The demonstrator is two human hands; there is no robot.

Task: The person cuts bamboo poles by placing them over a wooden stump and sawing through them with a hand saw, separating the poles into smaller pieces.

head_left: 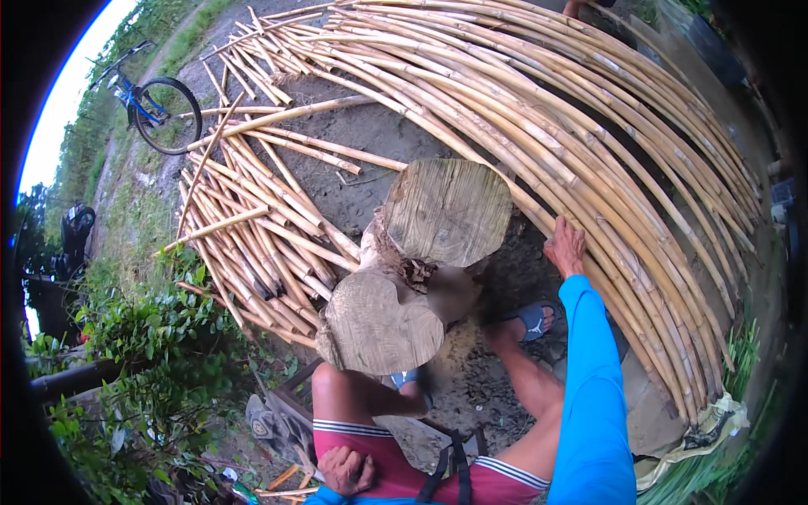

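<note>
My right hand (566,247), at the end of an outstretched blue sleeve, has its fingers curled over the near edge of a large stack of long bamboo poles (539,126). It grips the nearest bamboo pole there. My left hand (346,470) rests as a loose fist on my left thigh, with nothing visible in it. Between my knees and the stack stands a wooden stump with two flat tops, a higher far one (446,210) and a lower near one (379,324). A blurred patch hides part of its right side.
Shorter bamboo pieces (252,231) lie in a crisscross heap left of the stump. A blue bicycle (147,109) is at the far left. Leafy bushes (143,337) grow on the near left. A pale sack (715,425) lies at the poles' near right ends.
</note>
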